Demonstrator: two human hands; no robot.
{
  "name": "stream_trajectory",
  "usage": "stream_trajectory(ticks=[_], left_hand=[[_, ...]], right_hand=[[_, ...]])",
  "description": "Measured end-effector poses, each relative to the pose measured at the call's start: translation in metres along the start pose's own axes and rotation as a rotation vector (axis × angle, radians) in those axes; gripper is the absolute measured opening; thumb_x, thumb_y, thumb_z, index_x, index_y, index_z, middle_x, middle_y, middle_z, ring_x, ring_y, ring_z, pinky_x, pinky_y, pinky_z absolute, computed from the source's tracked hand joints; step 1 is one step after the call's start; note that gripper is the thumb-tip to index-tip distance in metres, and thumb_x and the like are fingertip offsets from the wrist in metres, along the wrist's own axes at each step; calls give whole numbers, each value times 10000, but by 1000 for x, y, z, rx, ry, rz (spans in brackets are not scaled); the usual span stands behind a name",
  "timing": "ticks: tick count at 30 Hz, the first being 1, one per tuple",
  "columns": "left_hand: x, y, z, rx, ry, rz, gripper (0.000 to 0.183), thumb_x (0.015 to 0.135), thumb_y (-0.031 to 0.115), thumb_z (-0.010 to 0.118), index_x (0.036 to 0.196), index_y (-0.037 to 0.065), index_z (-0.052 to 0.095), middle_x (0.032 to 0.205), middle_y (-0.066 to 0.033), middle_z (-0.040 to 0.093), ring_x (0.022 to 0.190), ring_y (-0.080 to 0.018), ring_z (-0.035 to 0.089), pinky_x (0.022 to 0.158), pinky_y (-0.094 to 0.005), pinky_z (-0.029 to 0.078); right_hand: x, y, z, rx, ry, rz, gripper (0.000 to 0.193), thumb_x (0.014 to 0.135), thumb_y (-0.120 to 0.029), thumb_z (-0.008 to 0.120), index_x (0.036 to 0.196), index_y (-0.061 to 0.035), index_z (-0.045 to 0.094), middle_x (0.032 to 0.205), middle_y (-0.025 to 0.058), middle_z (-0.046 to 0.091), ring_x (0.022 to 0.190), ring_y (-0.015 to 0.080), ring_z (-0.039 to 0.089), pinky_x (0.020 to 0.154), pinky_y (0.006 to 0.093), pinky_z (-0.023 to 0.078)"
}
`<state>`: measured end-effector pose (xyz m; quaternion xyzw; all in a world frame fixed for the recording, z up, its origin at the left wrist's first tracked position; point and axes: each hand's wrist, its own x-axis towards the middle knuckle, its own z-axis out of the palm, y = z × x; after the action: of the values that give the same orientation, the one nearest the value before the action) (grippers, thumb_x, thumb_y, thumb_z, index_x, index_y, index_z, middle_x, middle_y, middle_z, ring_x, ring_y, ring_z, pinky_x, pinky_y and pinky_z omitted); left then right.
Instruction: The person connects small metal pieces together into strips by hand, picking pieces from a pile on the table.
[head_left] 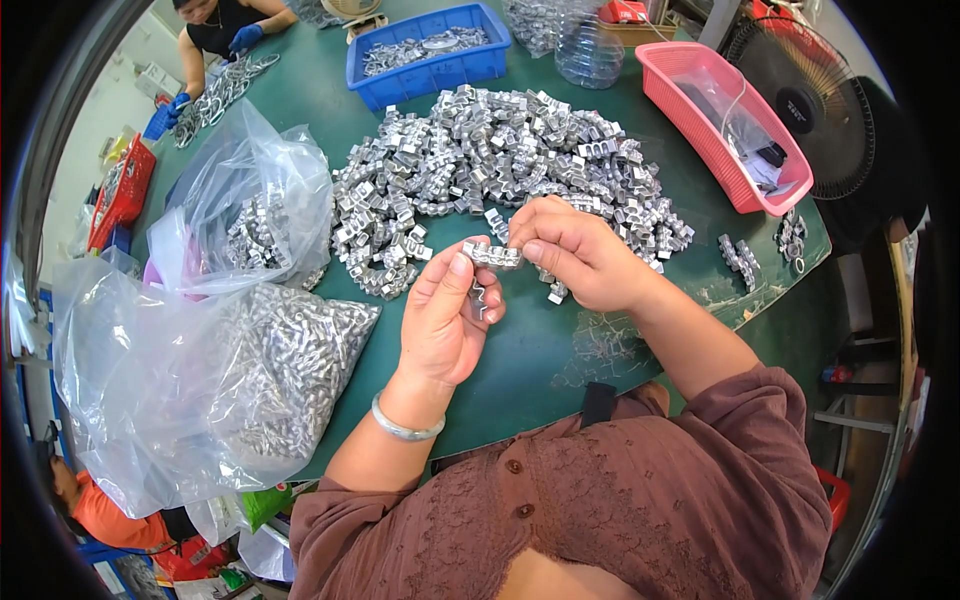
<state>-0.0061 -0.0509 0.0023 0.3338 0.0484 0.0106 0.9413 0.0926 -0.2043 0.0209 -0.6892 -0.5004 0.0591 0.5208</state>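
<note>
While the left hand (445, 322) pinches a small silvery metal piece (492, 256), the right hand (588, 258) meets its other end.

On the left hand, the thumb and forefinger are closed on the left end of the piece, and the other fingers curl loosely beneath, with a thin wavy metal strip (479, 298) lying against them. On the right hand, the thumb and forefinger are drawn nearly together at the piece's right end, the rest folded in; the tips cover what is between them, so whether they grip it I cannot tell. Both hands are above the green table (520, 385), just on the near side of a heap of similar pieces (560, 150), with a clear plastic bag (290, 370) full of small metal parts to the left.
</note>
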Motion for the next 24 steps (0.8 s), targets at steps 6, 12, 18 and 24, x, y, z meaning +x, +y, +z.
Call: stream_trajectory(ticks=[6, 12, 18, 24], left_hand=[[-1, -1, -4, -13, -38, 41, 240, 887, 174, 433, 1077, 39, 492, 804, -47, 547, 664, -128, 515, 549, -242, 395], [-1, -4, 5, 37, -17, 97, 251, 871, 172, 478, 1080, 36, 500, 839, -33, 563, 705, -112, 516, 590, -241, 406], [3, -5, 0, -29, -35, 49, 259, 891, 190, 426, 1083, 27, 481, 868, -49, 554, 711, -124, 495, 594, -240, 395], [9, -4, -14, -302, -98, -94, 245, 892, 196, 417, 1054, 26, 487, 869, -63, 538, 731, -147, 470, 598, -252, 385]], right_hand=[[-4, -5, 4, 119, -2, 181, 113, 835, -58, 472, 892, 4, 548, 873, 51, 544, 832, 134, 504, 733, 263, 397], [-5, -13, 7, 492, 131, 338, 109, 811, -46, 525, 906, 7, 533, 841, 27, 552, 808, 84, 518, 721, 228, 425], [-7, -12, 9, 361, 136, 213, 141, 814, -26, 519, 950, 7, 538, 899, 40, 549, 859, 89, 515, 709, 212, 415], [-5, -5, 3, 198, 192, 143, 113, 783, -7, 523, 893, -7, 549, 873, 72, 570, 821, 161, 557, 727, 260, 435]])
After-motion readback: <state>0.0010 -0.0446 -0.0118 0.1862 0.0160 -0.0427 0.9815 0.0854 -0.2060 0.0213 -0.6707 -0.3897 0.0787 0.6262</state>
